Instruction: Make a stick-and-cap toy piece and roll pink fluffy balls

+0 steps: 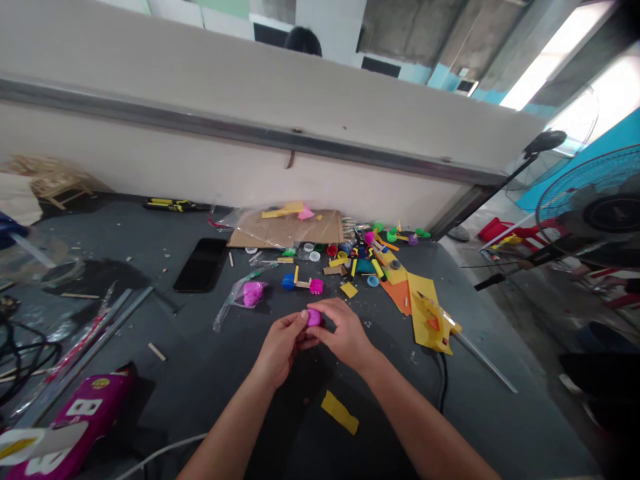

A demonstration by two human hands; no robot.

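Between my two hands is a small purple lump of modelling clay. My left hand is closed on its left side, thumb and fingers against it. From the right, my right hand pinches the same lump with curled fingers. Just beyond lies a small stick piece with a blue lump and a pink lump at its ends. A clear bag with more purple clay rests to the left. Nearer my forearms is a yellow strip.
A black phone lies left, beyond metal strips and a magenta packet. Cardboard, pliers and clay bits sit at the back. A yellow glue gun with a cord lies right; a fan stands beyond the table.
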